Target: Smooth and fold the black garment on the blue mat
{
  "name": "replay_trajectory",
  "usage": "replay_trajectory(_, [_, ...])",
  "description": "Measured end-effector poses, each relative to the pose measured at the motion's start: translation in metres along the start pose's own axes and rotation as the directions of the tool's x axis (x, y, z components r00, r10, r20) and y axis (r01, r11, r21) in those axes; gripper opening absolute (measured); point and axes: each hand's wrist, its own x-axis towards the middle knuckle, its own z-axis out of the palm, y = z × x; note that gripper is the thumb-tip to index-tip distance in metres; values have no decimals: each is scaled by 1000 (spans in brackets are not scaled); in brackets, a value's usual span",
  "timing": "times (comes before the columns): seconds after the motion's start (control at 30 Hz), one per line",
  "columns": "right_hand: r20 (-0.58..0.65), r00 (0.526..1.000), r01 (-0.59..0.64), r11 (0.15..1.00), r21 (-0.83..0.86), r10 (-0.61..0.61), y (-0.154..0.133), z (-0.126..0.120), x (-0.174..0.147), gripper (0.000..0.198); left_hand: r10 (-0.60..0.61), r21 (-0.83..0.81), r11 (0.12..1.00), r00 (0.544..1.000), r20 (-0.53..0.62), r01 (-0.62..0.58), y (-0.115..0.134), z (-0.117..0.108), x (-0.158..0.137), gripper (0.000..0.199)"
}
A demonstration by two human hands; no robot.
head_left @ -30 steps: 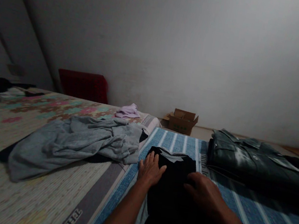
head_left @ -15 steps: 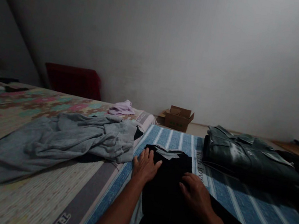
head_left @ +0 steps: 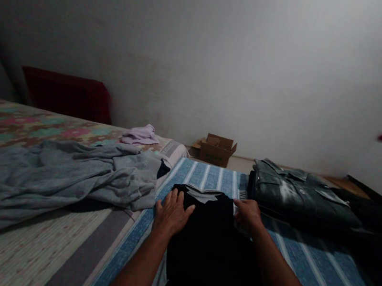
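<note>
A black shirt (head_left: 202,241) with a grey inner neckline lies on the blue striped sheet, its collar pointing away from me. My left hand (head_left: 173,211) rests flat with fingers spread on the shirt's left shoulder. At the opposite shoulder, my right hand (head_left: 247,215) has its fingers closed on the shirt's edge, where a bit of paler cloth shows. Grey cloth peeks out along the shirt's left side. The shirt's lower part runs out of the frame and is partly covered by my right forearm.
A rumpled grey garment (head_left: 61,180) lies on the patterned sheet at left, with a pink cloth (head_left: 141,135) behind it. Folded dark denim (head_left: 299,191) sits at right on the blue striped sheet (head_left: 325,275). An open cardboard box (head_left: 216,153) stands by the wall.
My right hand has moved up from the shirt's middle to its right shoulder edge and closed there. My left hand stays on the left shoulder. The view has turned slightly right.
</note>
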Motion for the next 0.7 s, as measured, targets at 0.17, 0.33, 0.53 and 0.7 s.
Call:
replay_trajectory(0.17, [173, 960, -224, 975, -3, 221, -11, 1, 6, 31, -2, -5, 1000, 1000, -9, 2, 0, 1, 1, 67])
replay_trajectory(0.33, [190, 962, -206, 978, 39, 195, -8, 4, 2, 29, 2, -4, 1000, 1000, -17, -2, -1, 2, 0, 67])
replay_trajectory(0.53, [118, 983, -153, 984, 93, 142, 4, 11, 2, 20, 6, -10, 1000, 1000, -15, -6, -1, 2, -1, 68])
replay_trajectory(0.7, [63, 996, -72, 984, 165, 63, 9, 11, 0, 17, -1, -19, 1000, 1000, -1, 1, -1, 3, -2, 68])
